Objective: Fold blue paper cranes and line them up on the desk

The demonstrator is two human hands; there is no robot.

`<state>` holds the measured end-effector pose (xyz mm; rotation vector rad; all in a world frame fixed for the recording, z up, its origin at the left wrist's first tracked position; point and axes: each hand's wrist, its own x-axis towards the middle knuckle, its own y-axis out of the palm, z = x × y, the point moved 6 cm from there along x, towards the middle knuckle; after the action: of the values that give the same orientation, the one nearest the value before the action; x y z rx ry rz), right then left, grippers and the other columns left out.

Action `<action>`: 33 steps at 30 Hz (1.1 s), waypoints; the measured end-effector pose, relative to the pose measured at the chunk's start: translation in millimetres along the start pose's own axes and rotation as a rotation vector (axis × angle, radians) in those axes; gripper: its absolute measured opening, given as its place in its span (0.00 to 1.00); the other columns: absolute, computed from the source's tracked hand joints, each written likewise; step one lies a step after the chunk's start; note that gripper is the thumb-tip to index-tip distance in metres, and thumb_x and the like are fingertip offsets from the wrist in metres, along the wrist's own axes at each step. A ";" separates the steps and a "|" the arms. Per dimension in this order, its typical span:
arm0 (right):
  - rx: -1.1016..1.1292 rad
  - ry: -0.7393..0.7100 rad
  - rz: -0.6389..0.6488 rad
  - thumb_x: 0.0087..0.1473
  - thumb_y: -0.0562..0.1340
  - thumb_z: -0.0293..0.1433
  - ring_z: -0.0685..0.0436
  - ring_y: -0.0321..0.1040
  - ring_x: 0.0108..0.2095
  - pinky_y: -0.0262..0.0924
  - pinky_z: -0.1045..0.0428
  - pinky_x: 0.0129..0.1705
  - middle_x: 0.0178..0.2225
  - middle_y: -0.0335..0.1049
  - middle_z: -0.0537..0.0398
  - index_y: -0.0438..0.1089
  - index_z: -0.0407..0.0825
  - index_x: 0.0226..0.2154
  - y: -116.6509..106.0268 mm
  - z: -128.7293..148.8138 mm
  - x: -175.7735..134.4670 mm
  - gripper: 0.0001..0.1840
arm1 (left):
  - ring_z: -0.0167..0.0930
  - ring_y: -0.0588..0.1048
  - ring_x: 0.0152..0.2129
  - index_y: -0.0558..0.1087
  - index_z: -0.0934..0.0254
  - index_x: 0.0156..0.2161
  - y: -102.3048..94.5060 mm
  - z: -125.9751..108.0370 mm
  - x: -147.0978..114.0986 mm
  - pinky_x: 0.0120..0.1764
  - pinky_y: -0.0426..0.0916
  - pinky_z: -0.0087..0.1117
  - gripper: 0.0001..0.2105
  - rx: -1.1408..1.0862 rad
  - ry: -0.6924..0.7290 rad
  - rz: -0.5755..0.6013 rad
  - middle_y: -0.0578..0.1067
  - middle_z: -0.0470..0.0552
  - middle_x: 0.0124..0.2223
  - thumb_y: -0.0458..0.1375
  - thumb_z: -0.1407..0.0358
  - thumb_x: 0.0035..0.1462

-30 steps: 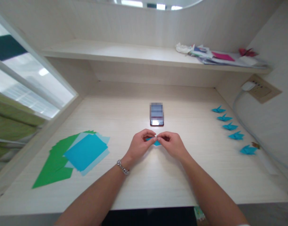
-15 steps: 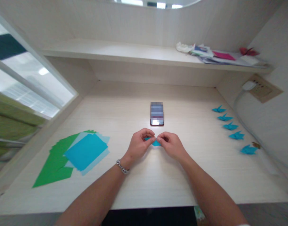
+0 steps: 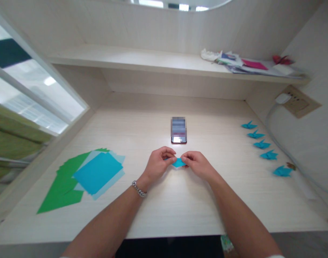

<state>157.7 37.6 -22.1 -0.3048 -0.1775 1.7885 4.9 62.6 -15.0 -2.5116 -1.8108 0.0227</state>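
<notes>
A small folded piece of blue paper (image 3: pixel 178 163) is held between both hands at the middle of the desk. My left hand (image 3: pixel 160 162) pinches its left end between thumb and fingers. On the other end, my right hand (image 3: pixel 197 163) is closed in a pinch. The fingers cover both ends of the paper, so only its middle shows. Just beyond the hands lies a phone (image 3: pixel 178 139) with a blurred screen. Several blue paper cranes (image 3: pixel 262 144) stand in a slanting row on the right.
At the left, blue paper sheets (image 3: pixel 98 173) overlap a fan of green sheets (image 3: pixel 59 182). A cable (image 3: pixel 276 138) runs from the wall socket (image 3: pixel 300 102) down the right side. Papers (image 3: pixel 254 64) lie on the shelf (image 3: pixel 139 59) above the desk (image 3: pixel 121 118).
My right hand has shifted slightly to the right along the blue paper, and more of the paper's middle shows. My left hand has barely moved.
</notes>
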 end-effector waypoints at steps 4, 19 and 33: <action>-0.019 -0.014 0.009 0.55 0.57 0.34 0.49 0.65 0.26 0.59 0.54 0.30 0.25 0.71 0.55 0.72 0.46 0.28 -2.8 1.6 -0.7 0.11 | 0.30 0.76 0.26 0.73 0.67 0.35 -0.3 0.8 0.3 0.33 0.71 0.31 0.09 -0.020 0.000 0.011 0.77 0.49 0.28 0.64 0.70 0.46; -0.045 0.071 -0.060 0.53 0.59 0.37 0.49 0.65 0.23 0.57 0.54 0.27 0.21 0.70 0.55 0.70 0.46 0.23 -8.4 1.9 -3.6 0.13 | 0.29 0.75 0.25 0.72 0.67 0.33 -10.4 -2.2 2.3 0.31 0.70 0.29 0.11 -0.089 -0.023 -0.105 0.76 0.49 0.27 0.67 0.69 0.42; -0.141 -0.069 -0.099 0.52 0.61 0.39 0.48 0.66 0.30 0.58 0.54 0.33 0.29 0.72 0.55 0.72 0.48 0.31 -9.4 13.1 -3.8 0.11 | 0.28 0.75 0.25 0.73 0.68 0.34 -2.1 -2.1 -0.6 0.32 0.70 0.29 0.09 -0.034 -0.004 -0.016 0.76 0.49 0.27 0.65 0.71 0.46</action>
<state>163.3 36.7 -6.6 -0.3293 -0.3636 1.6929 2.8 62.6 -12.8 -2.5214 -1.8480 -0.0038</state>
